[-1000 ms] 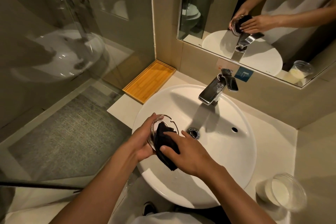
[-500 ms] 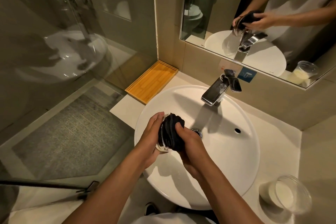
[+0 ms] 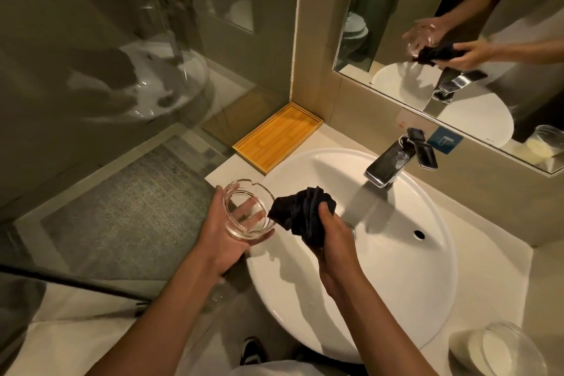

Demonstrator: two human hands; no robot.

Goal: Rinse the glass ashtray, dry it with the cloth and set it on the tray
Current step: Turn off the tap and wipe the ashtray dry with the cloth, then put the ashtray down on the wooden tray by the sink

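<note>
My left hand [image 3: 224, 233] holds the clear glass ashtray [image 3: 248, 207] from below, its open side tilted up toward me, over the left rim of the white basin [image 3: 396, 268]. My right hand [image 3: 332, 238] grips a bunched black cloth [image 3: 302, 212] just right of the ashtray, apart from the glass. The empty wooden tray [image 3: 276, 137] lies on the counter in the corner, beyond the ashtray and left of the basin.
A chrome tap [image 3: 393, 162] stands at the back of the basin, with no water running. A clear plastic cup [image 3: 500, 351] sits on the counter at bottom right. The glass shower screen [image 3: 122, 85] bounds the left. A mirror [image 3: 457, 40] hangs above.
The cloth has come out of the ashtray. My left hand has carried the ashtray left to the basin's rim, and my right hand has drawn the cloth away to the right.
</note>
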